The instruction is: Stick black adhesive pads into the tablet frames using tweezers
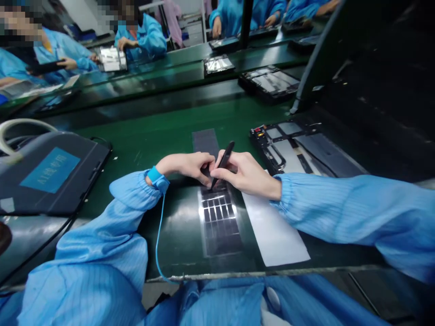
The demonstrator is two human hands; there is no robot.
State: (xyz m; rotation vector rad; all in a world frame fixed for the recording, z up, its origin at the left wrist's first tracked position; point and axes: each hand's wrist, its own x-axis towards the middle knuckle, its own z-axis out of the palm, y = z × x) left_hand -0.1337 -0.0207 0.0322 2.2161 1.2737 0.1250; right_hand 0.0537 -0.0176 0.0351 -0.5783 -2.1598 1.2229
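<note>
Black tweezers (224, 158) are gripped in my right hand (243, 174), slanting down to the left with the tip low. My left hand (192, 167) is beside that tip, thumb and fingers pinched together; what they hold, if anything, is hidden. Beneath both hands lies a clear sheet of dark stickers (220, 233), with small rectangles in rows near its middle. Its far end shows beyond my fingers. A white paper sheet (277, 235) rests to the right, partly under my right forearm. Around my left wrist is a blue wrist strap (155, 175) with a thin cord.
An opened device casing (292, 149) lies right of my hands. At left stands a grey box (50, 176) with a blue label. Device casings (270, 81) sit on the line ahead, below a dark slanted post (316, 59). Co-workers in blue (146, 38) work across the line.
</note>
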